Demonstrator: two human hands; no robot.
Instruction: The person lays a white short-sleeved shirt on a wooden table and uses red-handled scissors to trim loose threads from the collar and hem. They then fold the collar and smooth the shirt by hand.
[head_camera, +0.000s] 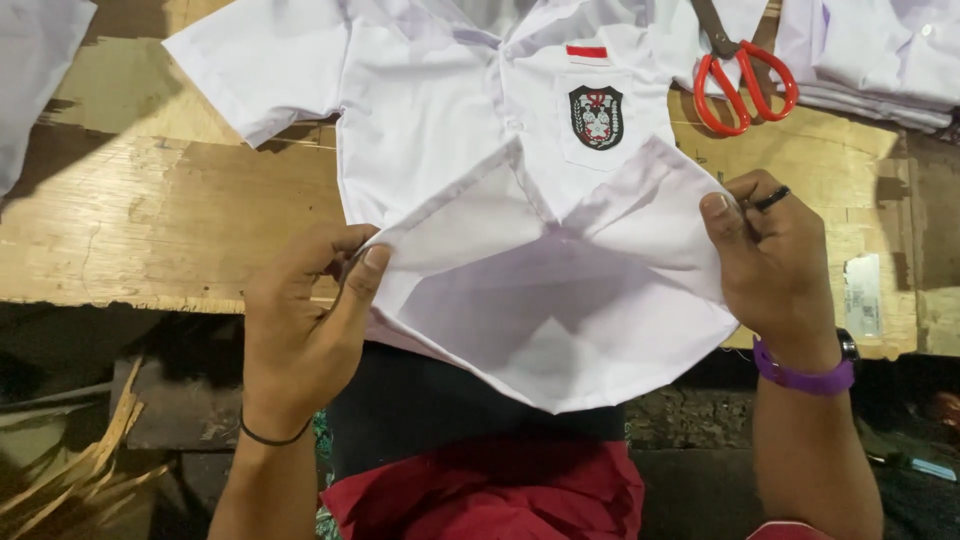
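A white short-sleeved shirt (430, 120) lies front up on a wooden worktable (150, 220), with a dark shield badge (596, 117) and a small red strip on its chest pocket. Its lower front panels are turned up and outward, showing the inside. My left hand (305, 325) pinches the left hem corner between thumb and fingers. My right hand (772, 262), wearing a dark ring and a purple wristband, grips the right hem corner. The shirt's bottom edge hangs over the table's front edge toward my lap.
Red-handled scissors (742, 78) lie at the back right beside the shirt's sleeve. A stack of folded white garments (880, 60) sits at the far right corner. More white cloth (35, 70) shows at the far left. Wood strips (70, 470) lie on the floor, lower left.
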